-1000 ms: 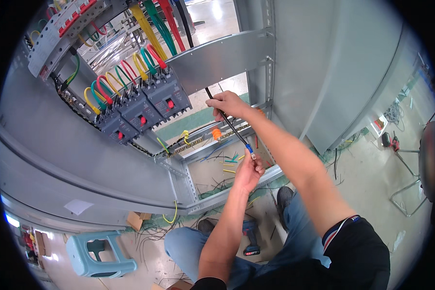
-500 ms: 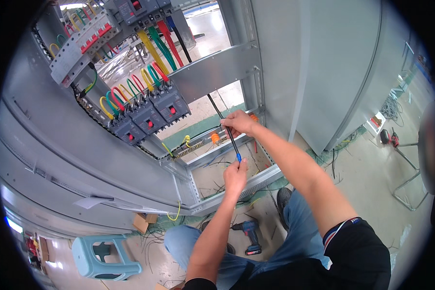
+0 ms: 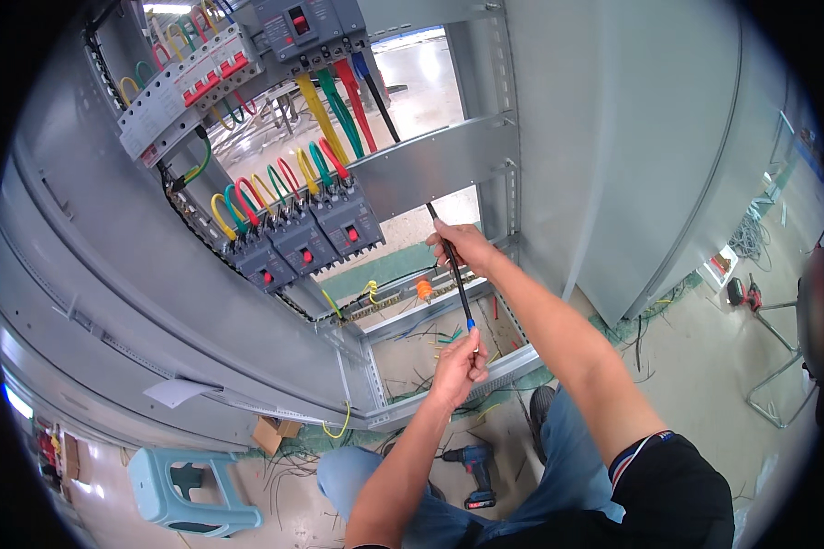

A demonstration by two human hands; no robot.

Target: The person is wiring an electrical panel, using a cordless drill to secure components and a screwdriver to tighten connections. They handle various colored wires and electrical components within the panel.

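Observation:
A black cable comes down from behind a metal cross plate in an open electrical cabinet. My right hand is closed round it just below the plate. My left hand pinches the cable's lower end, beside a blue sleeve; the tip is mostly hidden by the fingers. Left of the plate sit several dark circuit breakers with red switches, looped with yellow, green and red wires. Above the plate, a larger breaker has yellow, green, red and black leads hanging from it.
An orange insulator stands on the cabinet's lower rail. A cordless drill lies on the floor between my legs. A light-blue stool is at lower left, a folding metal stand at right. Wire scraps litter the floor.
The whole view has shifted, so the cabinet appears farther right and lower. My hands have spread slightly apart along the cable, the left one moving down. Both still hold it.

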